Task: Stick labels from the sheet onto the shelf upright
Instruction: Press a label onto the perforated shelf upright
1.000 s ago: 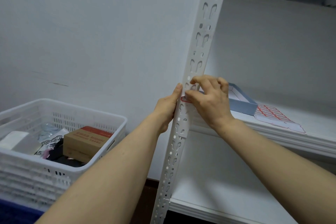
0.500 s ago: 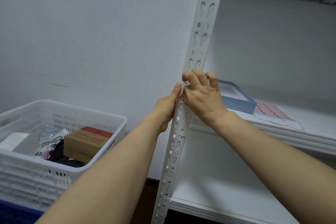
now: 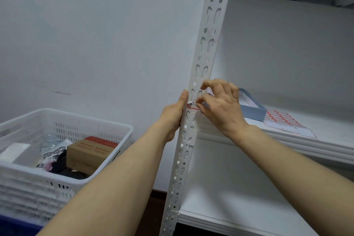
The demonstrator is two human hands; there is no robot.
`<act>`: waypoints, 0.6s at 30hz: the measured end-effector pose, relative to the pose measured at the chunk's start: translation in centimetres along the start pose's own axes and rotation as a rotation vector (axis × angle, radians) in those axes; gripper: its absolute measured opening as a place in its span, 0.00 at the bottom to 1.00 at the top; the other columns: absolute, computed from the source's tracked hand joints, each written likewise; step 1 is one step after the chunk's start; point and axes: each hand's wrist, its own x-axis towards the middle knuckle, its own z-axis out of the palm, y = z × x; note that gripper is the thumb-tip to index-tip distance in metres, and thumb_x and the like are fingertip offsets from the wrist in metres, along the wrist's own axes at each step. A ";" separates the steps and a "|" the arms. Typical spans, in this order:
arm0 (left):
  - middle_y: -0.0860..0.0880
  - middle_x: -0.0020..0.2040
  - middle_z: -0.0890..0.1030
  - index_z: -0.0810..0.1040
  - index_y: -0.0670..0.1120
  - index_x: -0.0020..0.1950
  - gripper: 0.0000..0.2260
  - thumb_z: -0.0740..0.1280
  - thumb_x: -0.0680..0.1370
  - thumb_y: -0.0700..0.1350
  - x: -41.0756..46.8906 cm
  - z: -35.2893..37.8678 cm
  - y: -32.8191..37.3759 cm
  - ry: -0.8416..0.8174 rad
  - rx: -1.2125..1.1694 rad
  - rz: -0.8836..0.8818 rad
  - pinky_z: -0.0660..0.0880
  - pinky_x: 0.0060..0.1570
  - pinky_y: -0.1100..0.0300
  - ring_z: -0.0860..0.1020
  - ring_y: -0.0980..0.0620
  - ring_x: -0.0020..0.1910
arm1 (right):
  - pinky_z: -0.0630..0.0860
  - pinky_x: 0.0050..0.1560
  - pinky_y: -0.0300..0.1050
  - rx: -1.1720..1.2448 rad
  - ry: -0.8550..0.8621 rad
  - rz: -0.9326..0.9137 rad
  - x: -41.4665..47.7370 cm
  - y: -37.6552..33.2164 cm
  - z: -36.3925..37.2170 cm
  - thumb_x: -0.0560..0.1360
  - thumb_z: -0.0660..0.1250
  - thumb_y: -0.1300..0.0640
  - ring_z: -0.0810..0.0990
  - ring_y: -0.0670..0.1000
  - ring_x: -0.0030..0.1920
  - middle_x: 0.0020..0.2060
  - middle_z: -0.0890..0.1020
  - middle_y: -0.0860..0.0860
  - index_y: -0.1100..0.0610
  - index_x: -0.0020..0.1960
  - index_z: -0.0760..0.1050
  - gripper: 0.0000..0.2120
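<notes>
Pressing label onto shelf upright, at shelf level
Right hand point(image 3: 222, 109) sets thumb on label point(image 3: 193, 107); pinching or merely pressing, cannot tell. Left hand point(image 3: 173, 113) grips shelf upright point(image 3: 208, 44) just beside it, fingers hidden behind. Right fingers have lifted off, baring the label's red border: judged nearly stuck. Sheet point(image 3: 283, 120) lies on the shelf, right; label's far end covered

White slotted upright point(image 3: 208, 51); red-bordered label point(image 3: 193, 107); red-grid sheet point(image 3: 283, 120); blue tray point(image 3: 252, 110); white basket point(image 3: 107, 126).

Print on cardboard box point(image 3: 92, 151) too blurred; nothing legible.
</notes>
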 end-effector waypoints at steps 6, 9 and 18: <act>0.47 0.50 0.85 0.83 0.47 0.51 0.26 0.61 0.72 0.68 -0.2 0.1 0.1 -0.021 0.001 0.009 0.75 0.56 0.56 0.81 0.52 0.48 | 0.59 0.54 0.46 0.003 -0.154 0.004 1.1 -0.5 0.9 0.56 0.79 0.52 0.67 0.51 0.55 0.48 0.81 0.52 0.55 0.35 0.79 0.13; 0.43 0.54 0.83 0.83 0.45 0.52 0.29 0.62 0.71 0.69 -0.3 0.0 0.1 -0.032 -0.003 0.010 0.73 0.60 0.52 0.79 0.50 0.49 | 0.59 0.54 0.46 -0.014 -0.153 -0.060 1.4 -0.9 0.9 0.59 0.76 0.53 0.67 0.51 0.54 0.48 0.81 0.52 0.56 0.31 0.77 0.10; 0.46 0.47 0.83 0.82 0.43 0.53 0.28 0.62 0.73 0.67 -0.3 0.1 0.3 -0.020 -0.027 -0.010 0.75 0.57 0.54 0.79 0.51 0.44 | 0.60 0.54 0.43 0.010 -0.115 -0.106 0.8 -1.4 1.5 0.64 0.68 0.60 0.67 0.50 0.55 0.50 0.69 0.48 0.56 0.32 0.74 0.04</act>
